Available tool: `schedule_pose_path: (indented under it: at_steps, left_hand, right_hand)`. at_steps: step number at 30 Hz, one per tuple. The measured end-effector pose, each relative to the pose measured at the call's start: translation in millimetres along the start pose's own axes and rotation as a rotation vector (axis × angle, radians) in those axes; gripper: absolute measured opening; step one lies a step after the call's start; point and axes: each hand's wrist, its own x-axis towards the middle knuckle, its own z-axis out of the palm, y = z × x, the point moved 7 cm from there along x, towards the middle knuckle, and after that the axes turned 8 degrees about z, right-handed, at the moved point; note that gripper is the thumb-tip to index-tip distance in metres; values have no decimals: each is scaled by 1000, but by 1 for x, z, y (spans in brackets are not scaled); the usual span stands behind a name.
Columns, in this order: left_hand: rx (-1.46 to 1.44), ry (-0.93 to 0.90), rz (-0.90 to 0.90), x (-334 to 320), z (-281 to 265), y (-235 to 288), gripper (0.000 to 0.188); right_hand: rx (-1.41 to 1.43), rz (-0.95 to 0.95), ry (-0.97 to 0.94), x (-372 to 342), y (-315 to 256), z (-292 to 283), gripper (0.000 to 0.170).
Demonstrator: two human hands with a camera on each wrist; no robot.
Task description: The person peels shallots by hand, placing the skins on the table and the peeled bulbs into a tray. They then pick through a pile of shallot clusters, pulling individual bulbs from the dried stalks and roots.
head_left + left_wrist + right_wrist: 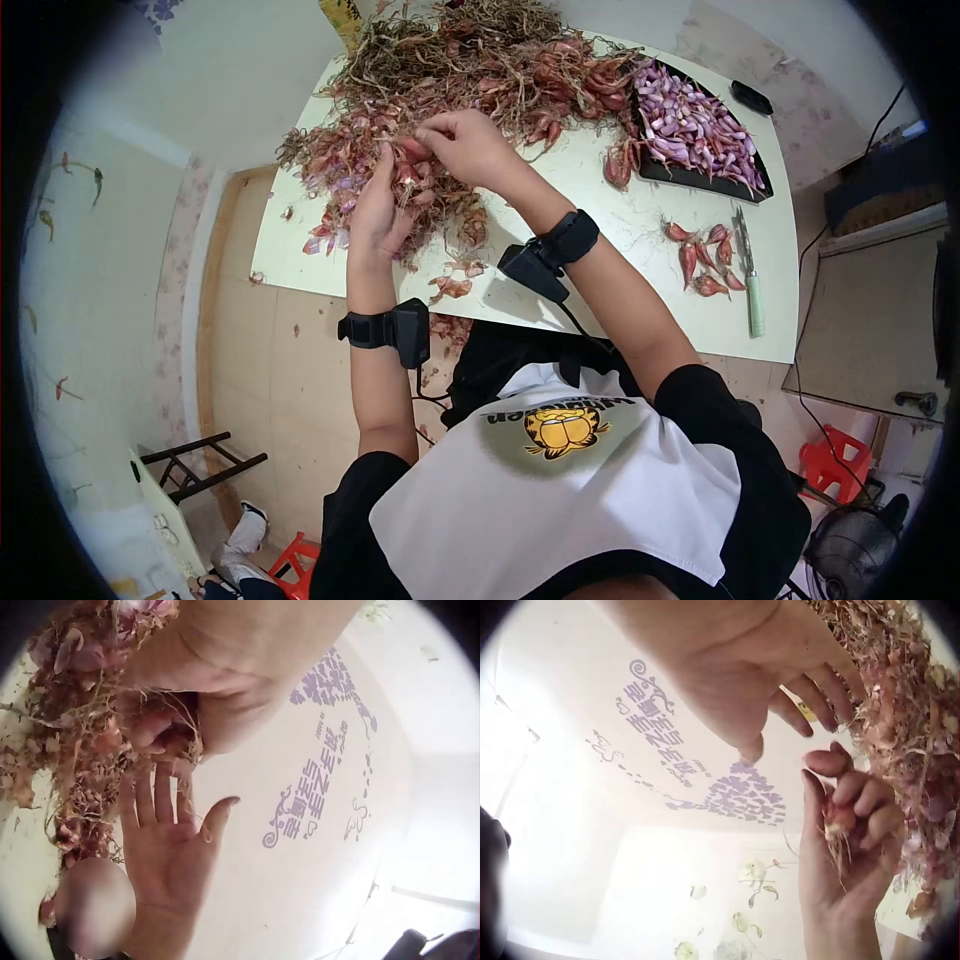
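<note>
My left hand (376, 212) (210, 664) (866, 874) curls its fingers round a small reddish bulb (841, 817), whose pale roots hang over the palm in the right wrist view. My right hand (470, 148) (169, 859) (742, 671) is just beside it, fingers apart and slightly bent, with nothing seen in them; its palm faces the left wrist camera. Both hands are over the near side of a heap of dried stalks, skins and reddish bulbs (500, 75). In the left wrist view the left hand's own fingers mostly hide the bulb.
A black tray (690, 178) of peeled purple cloves stands at the back right, a small black object (751, 97) beyond it. Several reddish bulbs (688, 262) lie beside a knife with a green handle (756, 308) on the right. Loose skins (452, 287) lie near the table's front edge.
</note>
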Motion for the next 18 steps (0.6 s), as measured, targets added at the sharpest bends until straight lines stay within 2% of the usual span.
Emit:
schedule_pose_path:
  at_steps: [1,2,3,5,6,7,9,10,11,13,14,15,17,18]
  left_hand:
    - [0,1,-1,0,0,0,26]
    - [-11,52,-6,-1,-2,0,25]
    - [-23,102,-11,-3,-1,1,24]
    - [-42,57,-22,2,-8,0,24]
    - [-50,-13,-29,6,-5,-2,24]
    - [-57,-85,-38,8,-2,-3,25]
    - [-45,-26,-30,6,9,-7,25]
    - [-31,36,-20,4,14,-7,26]
    - [-33,32,-25,5,14,-9,26]
    - [13,5,-48,7,9,-14,26]
    - [6,-3,-52,11,5,-18,26]
    - [-59,-58,-76,16,1,-23,25]
    - [-182,-160,-127,20,-2,-31,23]
    - [-132,-98,-97,7,24,-24,22]
  right_hand:
    - [-28,-7,148,1,5,-7,27]
    - [118,91,91,5,18,-6,26]
    - [117,91,87,4,20,-6,26]
    - [930,404,-3,-2,44,2,29]
    - [1053,468,-91,-5,45,4,31]
    - [1052,469,-87,-7,45,2,31]
    - [1093,434,-101,-13,42,-2,32]
    - [1037,443,-17,-14,45,-6,29]
    - [1036,444,-10,-16,46,-9,29]
    - [366,378,-28,-23,44,-20,25]
    - [172,277,-1,-27,37,-23,23]
    - [164,279,5,-25,44,-22,23]
    - [-69,94,-9,-23,50,-12,26]
    - [-99,117,-25,-27,43,-13,28]
